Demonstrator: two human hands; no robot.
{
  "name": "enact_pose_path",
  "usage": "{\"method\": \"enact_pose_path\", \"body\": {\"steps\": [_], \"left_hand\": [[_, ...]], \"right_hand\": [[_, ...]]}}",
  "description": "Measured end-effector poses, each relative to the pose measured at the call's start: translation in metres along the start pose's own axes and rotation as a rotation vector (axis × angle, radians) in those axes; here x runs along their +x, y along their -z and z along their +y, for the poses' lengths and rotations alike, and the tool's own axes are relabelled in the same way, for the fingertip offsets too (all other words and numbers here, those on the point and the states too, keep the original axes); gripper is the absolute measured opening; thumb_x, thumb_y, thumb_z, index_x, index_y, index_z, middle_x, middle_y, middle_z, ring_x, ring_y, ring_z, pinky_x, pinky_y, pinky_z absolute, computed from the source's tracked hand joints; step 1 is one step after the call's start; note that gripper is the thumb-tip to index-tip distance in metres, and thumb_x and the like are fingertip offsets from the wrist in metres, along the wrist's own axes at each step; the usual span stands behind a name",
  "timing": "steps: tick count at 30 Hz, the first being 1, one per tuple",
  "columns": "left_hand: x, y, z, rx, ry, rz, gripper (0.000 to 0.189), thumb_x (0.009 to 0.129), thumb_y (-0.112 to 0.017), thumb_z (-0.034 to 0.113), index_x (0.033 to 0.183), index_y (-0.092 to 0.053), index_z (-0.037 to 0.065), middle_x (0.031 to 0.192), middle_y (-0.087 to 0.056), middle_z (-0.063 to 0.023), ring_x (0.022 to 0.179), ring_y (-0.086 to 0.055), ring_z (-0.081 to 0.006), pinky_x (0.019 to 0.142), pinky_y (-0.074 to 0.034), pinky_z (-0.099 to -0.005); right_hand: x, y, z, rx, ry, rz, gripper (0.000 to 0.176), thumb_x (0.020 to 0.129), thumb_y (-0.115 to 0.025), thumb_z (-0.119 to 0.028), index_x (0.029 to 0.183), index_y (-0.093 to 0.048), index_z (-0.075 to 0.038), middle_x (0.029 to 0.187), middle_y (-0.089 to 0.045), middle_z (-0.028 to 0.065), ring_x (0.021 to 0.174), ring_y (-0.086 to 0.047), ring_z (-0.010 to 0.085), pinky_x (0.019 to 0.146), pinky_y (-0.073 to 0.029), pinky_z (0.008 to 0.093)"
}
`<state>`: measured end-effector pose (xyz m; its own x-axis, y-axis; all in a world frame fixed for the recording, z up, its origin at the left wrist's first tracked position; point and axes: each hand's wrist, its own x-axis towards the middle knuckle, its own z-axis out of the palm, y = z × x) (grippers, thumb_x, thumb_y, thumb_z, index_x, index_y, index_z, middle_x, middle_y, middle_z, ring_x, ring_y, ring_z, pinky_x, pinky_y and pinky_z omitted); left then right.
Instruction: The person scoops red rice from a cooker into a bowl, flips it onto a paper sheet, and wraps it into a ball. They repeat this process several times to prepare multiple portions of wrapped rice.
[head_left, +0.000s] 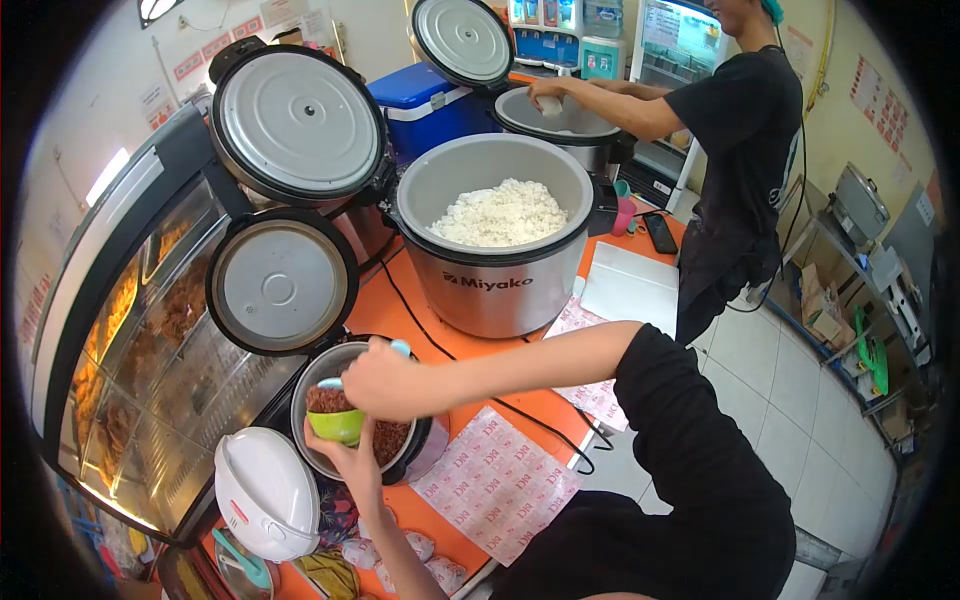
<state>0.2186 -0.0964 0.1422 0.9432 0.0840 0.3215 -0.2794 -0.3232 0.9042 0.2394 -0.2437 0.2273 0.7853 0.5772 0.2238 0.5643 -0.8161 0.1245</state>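
Two hands: both work over the small rice cooker pot (318, 368) at the near left of the orange counter (400, 310).
Left hand (348, 462): comes up from the near edge, fingers cupped under and around the green bowl (337, 427).
Right hand (383, 380): reaches in from the right, closed in a fist around the light-blue spoon (401, 347).
Spoon axis: runs roughly left to right, handle end to the far right of the fist, scoop end to its left above the bowl.
Green bowl: held inside the pot mouth, just below and left of the right hand, heaped with reddish-brown rice (392, 438); more of it lies in the pot to the right.
Nearer hand: the right hand is directly over the bowl, almost touching it.
Surface: printed paper wrappers (497, 485) lie just right of the pot; a white lid (265, 490) sits near left; black cables cross the counter.
Room: the Miyako rice cooker (490, 290) holds white rice (497, 212) further back; a glass display case (150, 330) stands left; a co-worker (745, 120) reaches into another cooker at the far right.
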Motion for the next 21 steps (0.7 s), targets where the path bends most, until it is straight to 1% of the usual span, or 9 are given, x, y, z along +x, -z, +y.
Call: {"method": "enact_pose_path", "body": {"steps": [3, 6, 7, 11, 14, 16, 19, 20, 21], "left_hand": [[0.002, -0.002, -0.007, -0.117, -0.018, -0.030, 0.077, 0.072, -0.067, 0.001, 0.130, -0.016, 0.000, 0.127, -0.027, -0.0163, 0.117, -0.033, -0.0249, 0.100, -0.027, -0.0349], [0.004, 0.001, -0.010, -0.214, 0.031, 0.002, 0.079, 0.068, -0.067, -0.004, 0.128, -0.017, 0.000, 0.126, -0.028, -0.0151, 0.117, -0.034, -0.0238, 0.100, -0.028, -0.0337], [0.006, 0.004, -0.013, -0.233, 0.043, 0.007, 0.080, 0.066, -0.069, -0.005, 0.128, -0.017, 0.001, 0.126, -0.029, -0.0151, 0.117, -0.035, -0.0235, 0.099, -0.028, -0.0334], [0.009, 0.016, 0.002, -0.260, 0.163, 0.042, 0.087, 0.061, -0.077, 0.001, 0.125, -0.019, 0.002, 0.125, -0.032, -0.0154, 0.115, -0.037, -0.0241, 0.098, -0.030, -0.0338], [0.014, 0.016, -0.006, -0.246, 0.092, 0.067, 0.087, 0.057, -0.080, 0.002, 0.121, -0.021, 0.003, 0.121, -0.034, -0.0150, 0.114, -0.038, -0.0240, 0.098, -0.031, -0.0338], [0.016, 0.017, -0.004, -0.217, 0.062, 0.073, 0.086, 0.056, -0.081, 0.002, 0.120, -0.022, 0.003, 0.120, -0.035, -0.0147, 0.113, -0.038, -0.0238, 0.097, -0.032, -0.0338], [0.019, 0.016, -0.002, -0.239, -0.038, 0.081, 0.088, 0.055, -0.081, 0.000, 0.120, -0.022, 0.004, 0.118, -0.037, -0.0127, 0.111, -0.041, -0.0227, 0.097, -0.034, -0.0332], [0.020, 0.018, -0.005, -0.225, -0.046, 0.044, 0.089, 0.053, -0.082, 0.001, 0.119, -0.023, 0.004, 0.117, -0.037, -0.0125, 0.111, -0.041, -0.0227, 0.097, -0.034, -0.0337], [0.020, 0.021, -0.009, -0.208, -0.047, 0.012, 0.089, 0.050, -0.083, 0.001, 0.117, -0.024, 0.004, 0.115, -0.037, -0.0124, 0.111, -0.041, -0.0227, 0.096, -0.034, -0.0342]], "right_hand": [[-0.010, -0.012, -0.035, -0.251, 0.062, 0.130, 0.012, 0.066, -0.060, -0.019, 0.065, -0.064, -0.008, 0.061, -0.058, 0.0046, 0.063, -0.055, 0.0189, 0.055, -0.034, 0.0316], [-0.014, -0.017, -0.046, -0.444, 0.095, 0.171, 0.042, 0.072, -0.053, -0.017, 0.102, -0.058, 0.012, 0.077, -0.059, 0.0096, 0.066, -0.053, 0.0185, 0.059, -0.037, 0.0308], [-0.014, -0.017, -0.042, -0.444, 0.102, 0.177, 0.042, 0.072, -0.053, -0.017, 0.102, -0.058, 0.012, 0.077, -0.059, 0.0096, 0.066, -0.053, 0.0185, 0.059, -0.037, 0.0308], [-0.016, 0.017, -0.013, -0.221, -0.071, 0.282, 0.047, 0.073, -0.054, -0.016, 0.115, -0.053, 0.005, 0.092, -0.059, 0.0120, 0.070, -0.058, 0.0201, 0.059, -0.042, 0.0321], [-0.020, 0.044, 0.013, 0.169, -0.153, 0.062, 0.041, 0.078, -0.053, -0.016, 0.117, -0.053, -0.002, 0.091, -0.062, 0.0133, 0.076, -0.061, 0.0235, 0.061, -0.046, 0.0363], [-0.019, 0.049, 0.020, 0.613, -0.181, -0.249, 0.035, 0.083, -0.050, -0.023, 0.116, -0.056, -0.010, 0.093, -0.061, 0.0123, 0.084, -0.060, 0.0304, 0.073, -0.047, 0.0434], [-0.023, -0.012, 0.025, 0.840, -0.060, -0.062, 0.032, 0.085, -0.049, -0.027, 0.115, -0.057, -0.019, 0.089, -0.063, 0.0131, 0.082, -0.061, 0.0315, 0.075, -0.048, 0.0442], [-0.022, 0.010, 0.028, 0.876, -0.124, -0.262, 0.033, 0.088, -0.047, -0.025, 0.115, -0.057, -0.010, 0.099, -0.062, 0.0176, 0.091, -0.060, 0.0305, 0.080, -0.046, 0.0394], [-0.021, 0.011, 0.034, 0.826, -0.100, -0.259, 0.033, 0.087, -0.048, -0.026, 0.115, -0.057, -0.010, 0.100, -0.062, 0.0159, 0.092, -0.060, 0.0301, 0.080, -0.046, 0.0394]]}}
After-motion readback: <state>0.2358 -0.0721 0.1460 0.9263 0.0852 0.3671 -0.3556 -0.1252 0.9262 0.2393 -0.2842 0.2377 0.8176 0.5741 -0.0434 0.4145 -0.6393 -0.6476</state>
